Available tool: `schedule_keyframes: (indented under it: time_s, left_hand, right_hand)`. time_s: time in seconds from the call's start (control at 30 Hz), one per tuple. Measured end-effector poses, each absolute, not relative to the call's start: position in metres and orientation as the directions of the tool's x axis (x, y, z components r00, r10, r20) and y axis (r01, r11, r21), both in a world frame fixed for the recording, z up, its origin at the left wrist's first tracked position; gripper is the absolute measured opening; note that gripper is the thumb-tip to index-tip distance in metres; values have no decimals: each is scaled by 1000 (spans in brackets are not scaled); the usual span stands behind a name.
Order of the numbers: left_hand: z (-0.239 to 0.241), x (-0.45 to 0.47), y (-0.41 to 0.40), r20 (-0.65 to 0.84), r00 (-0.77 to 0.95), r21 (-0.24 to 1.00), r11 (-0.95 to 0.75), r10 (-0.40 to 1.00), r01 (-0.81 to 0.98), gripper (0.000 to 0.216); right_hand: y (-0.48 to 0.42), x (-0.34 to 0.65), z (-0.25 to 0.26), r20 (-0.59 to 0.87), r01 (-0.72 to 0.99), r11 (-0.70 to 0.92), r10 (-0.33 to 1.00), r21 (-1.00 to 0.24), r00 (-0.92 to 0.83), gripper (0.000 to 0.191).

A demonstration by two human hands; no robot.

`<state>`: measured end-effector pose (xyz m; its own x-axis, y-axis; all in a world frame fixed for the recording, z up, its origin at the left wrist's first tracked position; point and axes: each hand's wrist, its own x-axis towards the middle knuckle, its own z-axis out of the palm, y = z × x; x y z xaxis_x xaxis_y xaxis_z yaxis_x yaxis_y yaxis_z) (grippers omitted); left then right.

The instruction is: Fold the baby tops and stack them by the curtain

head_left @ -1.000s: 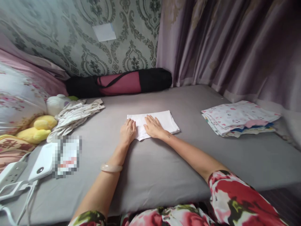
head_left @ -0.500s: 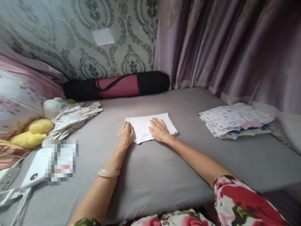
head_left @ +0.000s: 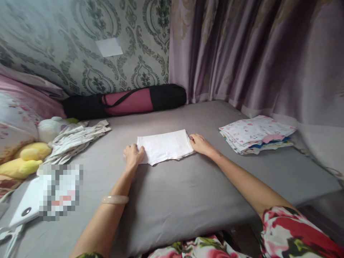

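A folded white garment (head_left: 165, 146) lies flat on the grey bedsheet (head_left: 172, 195), with an uneven near edge. At its left end, my left hand (head_left: 133, 154) has its fingers curled on the cloth, the thumb over the near left corner. My right hand (head_left: 202, 144) grips the right edge between thumb and fingers; its fingertips are partly hidden by the cloth. To the right sits a stack of folded clothes (head_left: 258, 135), topped by a white piece with pink and red prints.
A black and maroon long bag (head_left: 126, 101) lies along the wall. On the left are crumpled pale clothes (head_left: 77, 141), a yellow plush toy (head_left: 23, 163), a floral pillow (head_left: 16, 118) and a white device (head_left: 30, 199) with cables. Purple curtains (head_left: 215, 50) hang behind.
My right hand has slid from the garment's top to its right edge and closed there. My left hand has shifted slightly along the left end. The camera view has turned a little right.
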<state>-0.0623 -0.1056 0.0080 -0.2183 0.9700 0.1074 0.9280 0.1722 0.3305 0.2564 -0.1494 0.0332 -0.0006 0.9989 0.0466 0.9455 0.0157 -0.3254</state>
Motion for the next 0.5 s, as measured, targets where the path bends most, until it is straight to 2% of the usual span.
schedule_keyframes:
  time_s: [0.17,0.27,0.4,0.5]
  left_hand:
    - [16,-75,-92,-81,-228,445,240,970,863,31]
    - [24,-76,-90,-168,-216,455,270,962,849,23]
    - [30,-73,-90,-172,-237,483,291,956,826,18]
    - [33,-71,-90,-177,-222,561,283,959,778,16]
  right_hand:
    - [-148,255,30,-2,932,-112,993,-345,119,30]
    - [-142,247,28,-51,917,-178,984,-358,171,31]
    - [-130,240,27,-142,873,-304,952,-380,270,35]
    - [-121,240,27,-188,848,-325,944,-418,270,34]
